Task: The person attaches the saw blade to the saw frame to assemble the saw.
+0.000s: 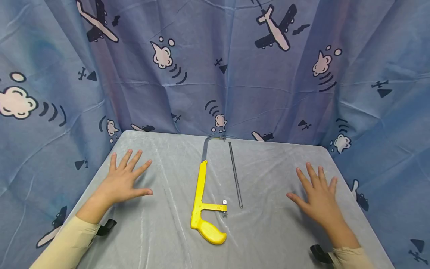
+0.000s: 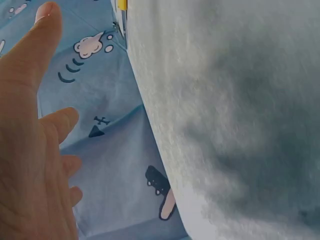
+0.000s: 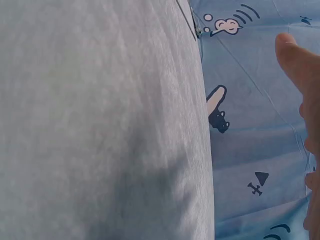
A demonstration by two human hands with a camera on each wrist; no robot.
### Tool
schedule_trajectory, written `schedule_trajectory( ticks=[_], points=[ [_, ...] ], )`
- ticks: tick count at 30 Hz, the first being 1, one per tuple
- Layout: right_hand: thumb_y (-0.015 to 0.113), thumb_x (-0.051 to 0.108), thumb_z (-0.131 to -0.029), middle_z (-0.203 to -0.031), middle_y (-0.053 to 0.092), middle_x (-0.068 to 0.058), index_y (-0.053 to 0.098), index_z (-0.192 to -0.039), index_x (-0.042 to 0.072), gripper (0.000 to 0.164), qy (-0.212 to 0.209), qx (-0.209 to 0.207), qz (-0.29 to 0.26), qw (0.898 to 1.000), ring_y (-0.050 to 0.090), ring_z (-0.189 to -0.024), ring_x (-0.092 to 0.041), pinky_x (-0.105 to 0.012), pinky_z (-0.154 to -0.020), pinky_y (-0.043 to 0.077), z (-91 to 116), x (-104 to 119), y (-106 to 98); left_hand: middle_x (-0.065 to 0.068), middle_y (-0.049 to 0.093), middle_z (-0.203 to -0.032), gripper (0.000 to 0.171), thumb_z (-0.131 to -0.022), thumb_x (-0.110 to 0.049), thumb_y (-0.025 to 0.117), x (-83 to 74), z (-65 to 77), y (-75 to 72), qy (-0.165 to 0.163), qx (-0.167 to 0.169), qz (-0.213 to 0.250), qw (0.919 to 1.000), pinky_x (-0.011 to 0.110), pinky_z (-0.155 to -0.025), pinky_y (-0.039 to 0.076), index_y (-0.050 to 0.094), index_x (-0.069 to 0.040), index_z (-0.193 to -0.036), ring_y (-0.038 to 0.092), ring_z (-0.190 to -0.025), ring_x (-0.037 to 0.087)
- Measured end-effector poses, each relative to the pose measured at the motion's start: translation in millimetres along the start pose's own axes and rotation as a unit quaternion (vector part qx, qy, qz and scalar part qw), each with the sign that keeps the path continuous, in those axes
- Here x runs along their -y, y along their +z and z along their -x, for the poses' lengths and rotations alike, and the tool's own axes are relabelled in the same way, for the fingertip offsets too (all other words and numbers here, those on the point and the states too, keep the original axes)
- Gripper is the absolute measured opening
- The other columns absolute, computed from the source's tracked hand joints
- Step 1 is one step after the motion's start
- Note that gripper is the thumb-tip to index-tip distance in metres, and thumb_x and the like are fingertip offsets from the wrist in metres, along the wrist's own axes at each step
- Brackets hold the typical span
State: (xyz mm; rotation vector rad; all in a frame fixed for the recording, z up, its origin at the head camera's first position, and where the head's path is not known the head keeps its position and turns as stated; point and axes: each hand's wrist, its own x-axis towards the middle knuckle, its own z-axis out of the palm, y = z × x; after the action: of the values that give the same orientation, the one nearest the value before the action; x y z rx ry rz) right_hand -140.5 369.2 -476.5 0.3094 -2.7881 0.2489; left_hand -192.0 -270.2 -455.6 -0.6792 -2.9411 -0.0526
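Note:
A hacksaw frame (image 1: pixel 200 183) with a yellow handle and a grey front arm lies in the middle of the table, its handle toward me. Just right of it lies a thin dark hacksaw blade (image 1: pixel 236 175), apart from the frame. My left hand (image 1: pixel 122 181) is spread above the table's left side, holding nothing. On the right side, my right hand (image 1: pixel 315 198) hovers with fingers spread and nothing in it. In the left wrist view a bit of the yellow frame (image 2: pixel 122 4) shows at the top edge.
A grey cloth covers the table (image 1: pixel 268 231). Blue curtains (image 1: pixel 195 86) printed with planes and clouds hang behind and along both sides. Black straps (image 1: pixel 106 227) sit at both wrists.

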Motion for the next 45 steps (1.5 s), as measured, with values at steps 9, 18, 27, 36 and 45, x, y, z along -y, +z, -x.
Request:
schedule_trajectory(
  ticks=[9,18,27,36,45],
  points=[
    [0.071,0.058,-0.088,-0.170,0.015,-0.018,0.031,-0.162,0.016,0.095,0.006,-0.005,-0.015,1.000,-0.006,-0.157,-0.042,-0.075,-0.112,-0.020,-5,7,2,0.017,0.013,-0.171,0.106,-0.077,-0.090,0.053,-8.1,-6.4,4.2,0.007,0.002,0.009,0.9999,0.078,-0.115,-0.006,0.035,-0.027,-0.161,0.003,-0.157,0.045],
    [0.073,0.056,-0.088,-0.170,0.017,-0.018,0.034,-0.161,0.013,0.093,0.006,-0.015,-0.033,0.999,-0.002,-0.157,-0.044,-0.076,-0.113,-0.018,-9,16,3,0.017,0.017,-0.170,0.106,-0.077,-0.088,0.057,-17.6,-10.4,6.0,0.023,-0.020,0.020,0.9993,0.077,-0.116,-0.009,0.039,-0.024,-0.159,0.007,-0.156,0.046],
    [0.072,0.055,-0.088,-0.168,0.020,-0.020,0.033,-0.161,0.012,0.093,0.015,-0.011,-0.043,0.999,0.002,-0.157,-0.044,-0.076,-0.114,-0.014,-16,26,7,0.015,0.016,-0.171,0.104,-0.077,-0.087,0.057,-28.9,-16.2,10.3,0.034,-0.017,0.039,0.9985,0.078,-0.116,0.000,0.038,-0.027,-0.160,0.007,-0.156,0.044],
    [0.074,0.053,-0.089,-0.168,0.023,-0.021,0.035,-0.160,0.010,0.092,0.017,-0.016,-0.072,0.997,0.006,-0.157,-0.045,-0.076,-0.116,-0.011,-21,33,9,0.014,0.018,-0.171,0.103,-0.078,-0.085,0.059,-46.6,-22.4,6.7,0.049,-0.009,0.061,0.9969,0.079,-0.115,0.003,0.037,-0.027,-0.160,0.010,-0.156,0.042],
    [0.076,0.049,-0.088,-0.167,0.025,-0.021,0.037,-0.158,0.007,0.091,0.026,-0.016,-0.094,0.995,0.011,-0.156,-0.045,-0.074,-0.119,-0.007,-26,42,13,0.013,0.019,-0.170,0.103,-0.078,-0.086,0.058,-63.0,-28.9,11.6,0.060,-0.011,0.071,0.9956,0.077,-0.116,0.005,0.036,-0.028,-0.160,0.012,-0.156,0.042]
  ],
)
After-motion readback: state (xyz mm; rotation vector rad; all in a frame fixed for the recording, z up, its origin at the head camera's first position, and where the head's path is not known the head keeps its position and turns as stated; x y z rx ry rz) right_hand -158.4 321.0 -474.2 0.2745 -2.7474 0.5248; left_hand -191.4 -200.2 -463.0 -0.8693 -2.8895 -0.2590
